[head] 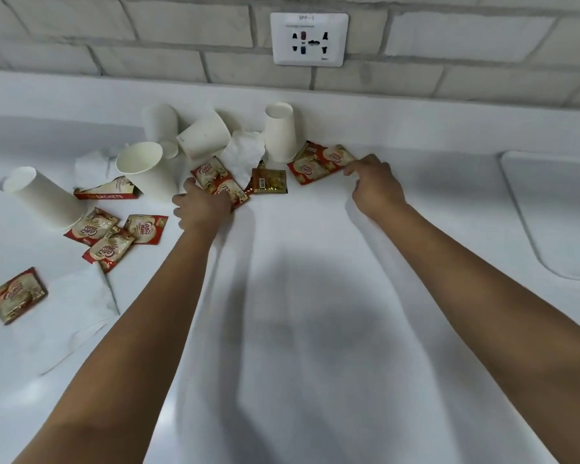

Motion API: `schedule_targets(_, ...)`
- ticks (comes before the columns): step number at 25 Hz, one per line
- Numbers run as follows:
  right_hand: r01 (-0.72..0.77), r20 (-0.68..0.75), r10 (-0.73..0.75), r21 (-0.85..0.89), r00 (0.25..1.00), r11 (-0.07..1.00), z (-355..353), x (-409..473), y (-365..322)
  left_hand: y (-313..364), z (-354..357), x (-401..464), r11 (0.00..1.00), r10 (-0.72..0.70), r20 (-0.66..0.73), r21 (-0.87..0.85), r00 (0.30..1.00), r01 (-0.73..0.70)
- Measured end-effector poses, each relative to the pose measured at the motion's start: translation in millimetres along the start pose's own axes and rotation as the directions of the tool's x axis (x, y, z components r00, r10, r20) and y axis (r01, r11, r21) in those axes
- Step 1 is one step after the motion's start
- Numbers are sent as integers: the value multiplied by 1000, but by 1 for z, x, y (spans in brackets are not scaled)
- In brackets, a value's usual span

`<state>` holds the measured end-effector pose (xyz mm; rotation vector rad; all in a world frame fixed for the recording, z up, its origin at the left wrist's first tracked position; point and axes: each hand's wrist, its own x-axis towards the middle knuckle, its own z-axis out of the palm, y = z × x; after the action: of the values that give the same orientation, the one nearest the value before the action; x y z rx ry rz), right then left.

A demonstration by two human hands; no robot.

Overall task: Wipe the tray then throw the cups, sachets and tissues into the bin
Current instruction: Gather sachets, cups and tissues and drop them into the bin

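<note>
Several white paper cups lie and stand on the white counter; one cup is upside down near the wall, another is tipped at the far left. Red creamer sachets are scattered about. My left hand rests on a sachet in the middle, fingers pressing on it. My right hand pinches the right edge of another sachet beside the upturned cup. A crumpled tissue lies between the cups, and a flat tissue lies at the left.
A torn sachet box lies left of the cups. A small gold sachet sits between my hands. A white tray lies at the right. A wall socket sits on the brick wall behind.
</note>
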<state>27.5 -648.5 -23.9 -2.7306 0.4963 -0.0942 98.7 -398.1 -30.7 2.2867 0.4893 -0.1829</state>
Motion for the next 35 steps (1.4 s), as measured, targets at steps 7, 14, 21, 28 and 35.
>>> schedule_targets(7,206,257,-159,-165,953,965,20,60,-34,10,17,32,993,103,-2,63,995,-102)
schedule_targets(14,187,305,-95,-289,948,939,28,81,-34,4,18,43,988,117,-34,103,993,-113)
schedule_targets(21,74,161,-63,-61,985,995,38,61,-26,8,13,58,985,2,73,170,997,-14)
schedule_targets(28,18,65,-28,146,998,989,43,27,-27,9,12,50,983,-34,87,180,996,18)
schedule_targets(35,37,-122,-27,79,992,996,52,0,-25,-21,13,16,970,179,-105,-146,978,-194)
